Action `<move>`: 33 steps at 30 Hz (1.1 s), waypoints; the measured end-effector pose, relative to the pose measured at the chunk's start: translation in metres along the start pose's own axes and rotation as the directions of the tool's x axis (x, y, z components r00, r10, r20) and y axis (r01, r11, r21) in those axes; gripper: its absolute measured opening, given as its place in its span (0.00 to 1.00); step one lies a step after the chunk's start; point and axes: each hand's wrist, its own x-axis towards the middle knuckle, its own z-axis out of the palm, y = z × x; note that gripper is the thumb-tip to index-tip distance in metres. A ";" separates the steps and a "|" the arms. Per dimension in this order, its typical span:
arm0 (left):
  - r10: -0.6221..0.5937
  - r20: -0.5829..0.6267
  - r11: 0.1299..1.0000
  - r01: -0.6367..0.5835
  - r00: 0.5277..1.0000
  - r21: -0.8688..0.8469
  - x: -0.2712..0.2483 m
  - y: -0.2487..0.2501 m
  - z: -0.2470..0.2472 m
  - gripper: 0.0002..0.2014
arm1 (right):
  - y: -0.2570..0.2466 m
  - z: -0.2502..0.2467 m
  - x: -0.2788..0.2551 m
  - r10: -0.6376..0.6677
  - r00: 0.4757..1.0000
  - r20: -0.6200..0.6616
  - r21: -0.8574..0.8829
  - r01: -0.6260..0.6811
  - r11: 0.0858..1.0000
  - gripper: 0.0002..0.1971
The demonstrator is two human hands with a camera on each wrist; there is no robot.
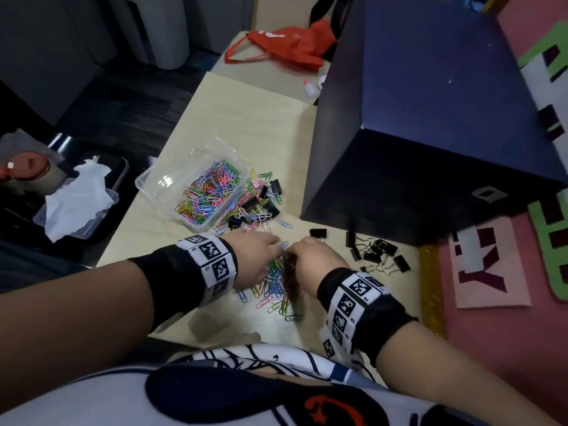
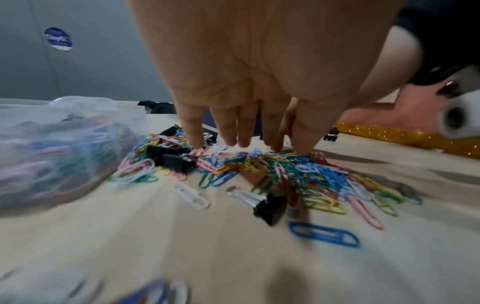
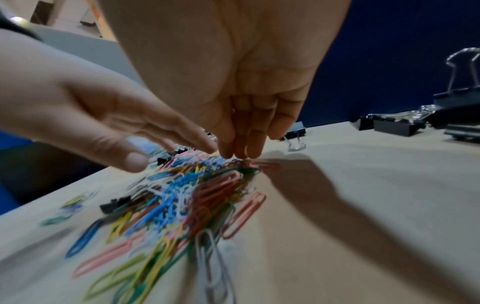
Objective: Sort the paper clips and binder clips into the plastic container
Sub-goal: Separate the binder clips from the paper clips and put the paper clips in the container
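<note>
Glossy coloured paper clips (image 1: pixel 203 195) fill a clear plastic container (image 1: pixel 147 179) on a matt wood-grain table (image 1: pixel 246 118).

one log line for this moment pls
left hand open, fingertips on paper clip pile | right hand same pile, grip unclear | container part-filled

Container (image 1: pixel 150 179) sits on the counter (image 1: pixel 246 118) to my left, loose paper clips (image 1: pixel 275 282) right before me. Binder clips (image 1: pixel 376 253) lie to my right, box (image 1: pixel 430 133) behind them.
</note>
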 end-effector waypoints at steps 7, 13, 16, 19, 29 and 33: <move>-0.235 -0.050 0.964 0.227 0.971 -0.137 -0.036 -0.031 -0.006 0.16 | -0.004 -0.012 0.019 -0.055 0.998 -0.002 0.058 0.055 0.997 0.34; -0.374 0.246 0.922 0.387 0.894 -0.008 -0.056 -0.054 0.005 0.22 | -0.023 0.001 0.017 -0.061 0.998 -0.034 -0.113 0.057 0.992 0.24; -0.368 0.301 0.926 0.377 0.880 0.028 -0.060 -0.053 0.014 0.26 | -0.035 0.005 0.011 -0.114 0.986 -0.123 -0.120 0.100 0.988 0.18; -0.358 0.245 0.932 0.359 0.901 0.041 -0.061 -0.050 0.023 0.22 | -0.051 0.009 0.006 -0.263 0.957 -0.122 -0.138 0.246 0.959 0.14; -0.274 0.115 0.961 0.270 0.955 0.051 -0.060 -0.051 0.035 0.09 | -0.078 0.029 0.002 -0.295 0.955 -0.016 -0.307 0.277 0.911 0.16; -0.227 0.062 0.973 0.224 0.972 0.055 -0.059 -0.055 0.039 0.09 | -0.082 0.033 0.001 -0.293 0.955 -0.037 -0.314 0.267 0.911 0.15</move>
